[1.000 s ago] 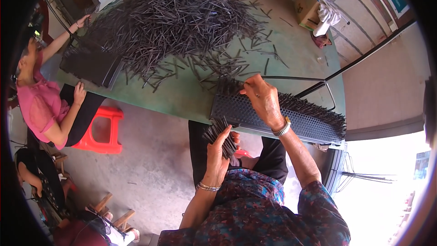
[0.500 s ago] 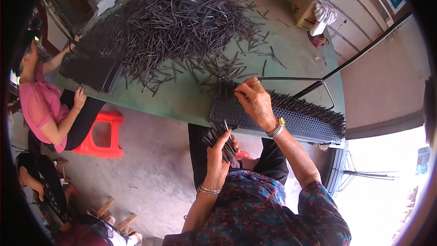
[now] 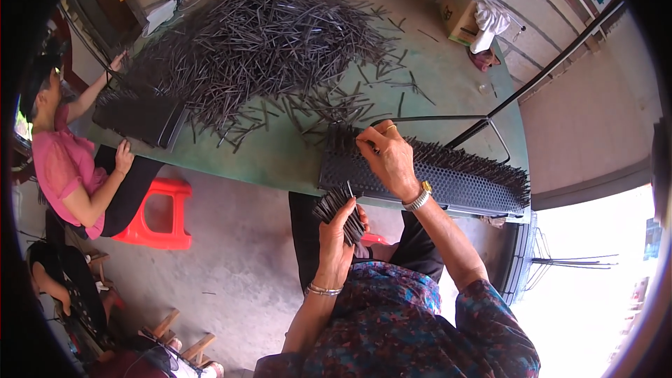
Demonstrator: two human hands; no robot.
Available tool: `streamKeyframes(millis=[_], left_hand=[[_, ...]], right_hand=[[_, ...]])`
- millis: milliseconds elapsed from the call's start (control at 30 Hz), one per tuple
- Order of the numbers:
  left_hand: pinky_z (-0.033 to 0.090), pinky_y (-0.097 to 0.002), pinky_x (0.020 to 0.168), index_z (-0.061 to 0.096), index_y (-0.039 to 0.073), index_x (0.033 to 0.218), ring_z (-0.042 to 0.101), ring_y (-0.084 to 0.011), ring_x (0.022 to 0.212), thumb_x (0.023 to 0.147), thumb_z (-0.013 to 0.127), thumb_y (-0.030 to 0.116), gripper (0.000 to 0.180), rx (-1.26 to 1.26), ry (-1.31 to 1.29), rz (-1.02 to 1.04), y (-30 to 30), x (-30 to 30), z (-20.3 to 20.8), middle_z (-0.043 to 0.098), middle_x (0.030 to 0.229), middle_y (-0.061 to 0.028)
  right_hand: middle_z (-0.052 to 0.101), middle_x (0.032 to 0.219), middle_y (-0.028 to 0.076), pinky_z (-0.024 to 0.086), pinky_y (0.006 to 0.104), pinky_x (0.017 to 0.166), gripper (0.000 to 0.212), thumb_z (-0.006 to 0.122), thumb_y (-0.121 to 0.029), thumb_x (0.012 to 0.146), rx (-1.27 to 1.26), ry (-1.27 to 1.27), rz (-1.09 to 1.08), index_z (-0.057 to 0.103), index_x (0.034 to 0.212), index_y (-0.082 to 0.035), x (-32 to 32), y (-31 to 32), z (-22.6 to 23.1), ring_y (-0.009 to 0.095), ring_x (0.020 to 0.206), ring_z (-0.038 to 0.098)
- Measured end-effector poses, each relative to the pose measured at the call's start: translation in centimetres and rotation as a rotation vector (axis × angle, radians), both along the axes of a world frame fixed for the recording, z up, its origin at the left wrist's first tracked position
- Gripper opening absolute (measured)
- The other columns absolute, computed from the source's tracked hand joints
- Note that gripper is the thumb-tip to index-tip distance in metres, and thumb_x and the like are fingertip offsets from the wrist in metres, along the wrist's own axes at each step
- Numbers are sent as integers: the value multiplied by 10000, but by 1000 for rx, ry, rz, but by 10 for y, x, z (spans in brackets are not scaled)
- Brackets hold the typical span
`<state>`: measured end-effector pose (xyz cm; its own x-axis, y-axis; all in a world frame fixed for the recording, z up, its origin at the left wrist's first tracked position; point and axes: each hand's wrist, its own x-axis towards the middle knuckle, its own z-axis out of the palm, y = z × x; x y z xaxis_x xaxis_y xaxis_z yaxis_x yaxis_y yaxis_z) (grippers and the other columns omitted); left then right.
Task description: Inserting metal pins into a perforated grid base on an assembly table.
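My right hand [image 3: 390, 161] pinches a rod into the perforated tray [image 3: 448, 178], mostly filled; left hand [image 3: 337, 238] grips a bundle of rods [image 3: 341, 208] below it; the big pile [image 3: 259, 42] beyond is left.

Daylit scene, strong fisheye, blown-out lower right.

Light was soft daylight, no hard shadows on the green table [image 3: 280, 154]; brightest at lower right, where the ground outside clipped to pure white w/ glare washing out detail. Pile of dark sticks [image 3: 259, 35] read crisp, centre sharp. Black vignette ringed the frame; straight edges, e.g. the black bar [image 3: 553, 63], bowed toward the rim. Left edge was dimmer, slightly soft. Right hand [image 3: 388, 157] and left hand [image 3: 336, 238] evenly lit, no motion blur seen.
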<state>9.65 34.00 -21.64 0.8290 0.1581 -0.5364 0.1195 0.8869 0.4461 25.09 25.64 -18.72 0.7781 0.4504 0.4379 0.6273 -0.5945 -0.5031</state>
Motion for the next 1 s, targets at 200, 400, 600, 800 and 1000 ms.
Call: streamKeyframes(millis=[200, 400, 600, 800, 1000], left_hand=[[517, -294, 548, 644, 29, 870, 619, -153, 625, 873, 680, 142, 118, -8, 30, 32, 0, 2, 3, 632, 733, -63], [523, -295, 554, 644, 25, 877, 624, -157, 634, 881, 667, 141, 118, -4, 66, 33, -3, 0, 4, 640, 746, -64], [523, -290, 562, 644, 36, 902, 631, -154, 655, 878, 665, 146, 115, 0, 50, 36, -2, 0, -1, 645, 760, -57], [525, -310, 576, 629, 69, 913, 631, -154, 677, 869, 673, 177, 124, 29, 51, 27, -3, -3, -8, 645, 773, -47], [529, -302, 558, 631, 68, 910, 641, -158, 675, 864, 679, 181, 131, 46, 35, 6, -2, -1, -7, 647, 775, -51]], right_hand=[[568, 858, 67, 480, 352, 597, 115, 706, -113, 765, -35, -87, 50, 649, 865, -107, 6, 6, 0, 241, 686, 601], [569, 855, 62, 479, 353, 603, 111, 708, -110, 761, -29, -51, 46, 645, 853, -106, 1, 3, -4, 237, 688, 596], [578, 856, 57, 480, 348, 610, 103, 710, -120, 776, -12, -68, 42, 666, 868, -108, -3, -1, -5, 228, 680, 598], [594, 846, 58, 484, 354, 627, 105, 709, -144, 798, 7, -102, -33, 713, 899, -114, -2, 3, -5, 232, 681, 599], [593, 844, 68, 491, 348, 639, 180, 716, -171, 803, -24, -139, -68, 717, 971, -108, -3, -4, -10, 235, 688, 604]])
